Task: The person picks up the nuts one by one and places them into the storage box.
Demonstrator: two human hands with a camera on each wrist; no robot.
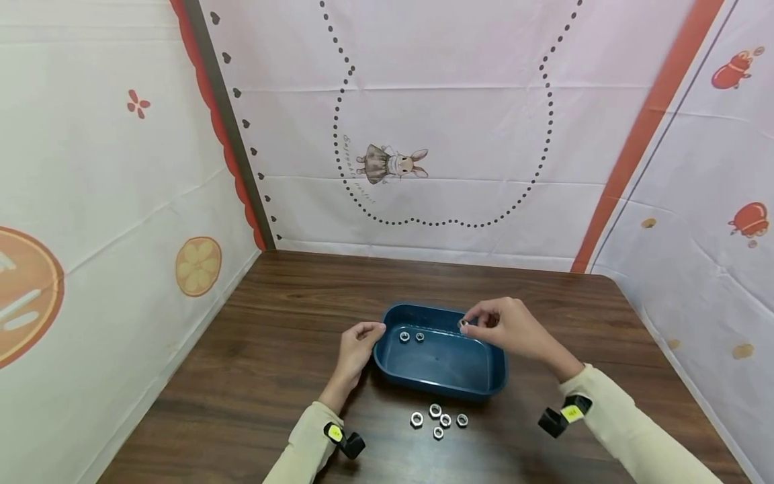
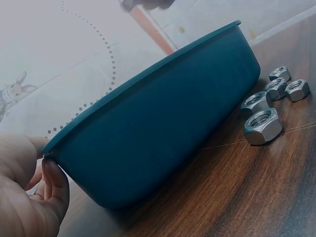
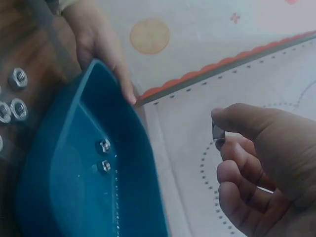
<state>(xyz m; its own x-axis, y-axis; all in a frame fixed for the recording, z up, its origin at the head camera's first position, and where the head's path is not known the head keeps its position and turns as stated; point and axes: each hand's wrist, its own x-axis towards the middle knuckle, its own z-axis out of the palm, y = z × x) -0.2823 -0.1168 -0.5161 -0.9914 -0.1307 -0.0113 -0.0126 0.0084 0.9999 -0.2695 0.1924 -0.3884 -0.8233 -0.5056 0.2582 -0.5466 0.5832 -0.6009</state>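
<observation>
A blue plastic tray (image 1: 435, 386) stands on the wooden table, two hex nuts (image 1: 404, 337) lying on its floor near the left end. My left hand (image 1: 357, 349) pinches the tray's left rim between thumb and fingers; the left wrist view shows this grip (image 2: 37, 182) up close. Over the tray's right back part, my right hand (image 1: 508, 329) holds a hex nut (image 1: 462, 324) between thumb and index finger. That same nut (image 3: 217, 132) shows side-on in the right wrist view, the other fingers curled below it. In front of the tray lie several loose nuts (image 1: 445, 421).
Brown wooden tabletop (image 1: 272, 323) extends around the tray. A printed white cloth (image 1: 447, 134) hangs behind it, with similar cloth at the left (image 1: 121, 168) and right. Both wrists carry small black cameras (image 1: 351, 444).
</observation>
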